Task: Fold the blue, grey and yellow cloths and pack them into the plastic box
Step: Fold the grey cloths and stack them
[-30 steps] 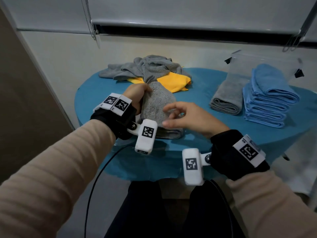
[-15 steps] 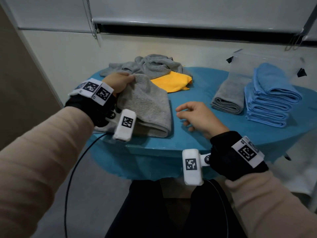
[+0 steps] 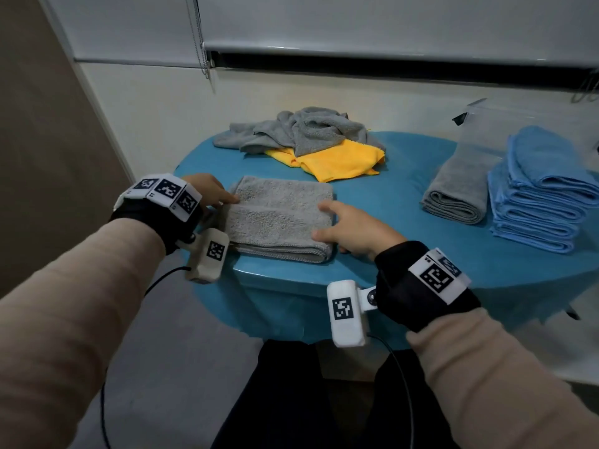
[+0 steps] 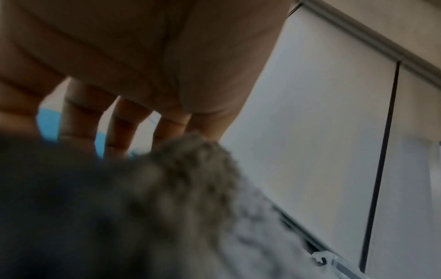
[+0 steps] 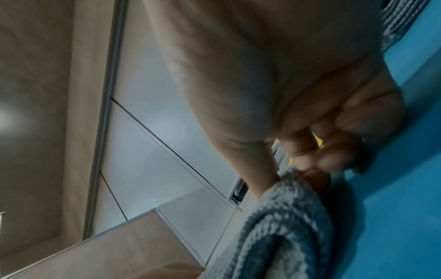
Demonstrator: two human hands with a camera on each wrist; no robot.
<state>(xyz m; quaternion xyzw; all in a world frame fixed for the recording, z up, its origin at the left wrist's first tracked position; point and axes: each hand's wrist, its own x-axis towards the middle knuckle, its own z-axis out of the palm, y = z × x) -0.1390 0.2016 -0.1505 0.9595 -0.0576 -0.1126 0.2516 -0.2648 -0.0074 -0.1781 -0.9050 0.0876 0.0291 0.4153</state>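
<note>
A grey towel (image 3: 282, 218), folded into a flat rectangle, lies near the front edge of the blue table (image 3: 405, 254). My left hand (image 3: 220, 196) lies at its left end with straight fingers (image 4: 119, 132) touching the towel (image 4: 190, 179). At the right end rests my right hand (image 3: 324, 222), forefinger and thumb on top of the towel (image 5: 286, 226) and the other fingers (image 5: 334, 156) curled beside it on the table. Loose grey cloths (image 3: 301, 131) cover a yellow cloth (image 3: 340, 160) at the back. The clear plastic box (image 3: 486, 124) stands at the back right.
A folded grey cloth (image 3: 460, 189) lies in front of the box, with a stack of folded blue cloths (image 3: 544, 196) to its right. A wall and a window blind (image 3: 356, 24) are behind the table. My legs are under the front edge.
The left hand laid the bunched grey towel down flat and now touches its left end. The right hand moved left onto the towel's right end.
</note>
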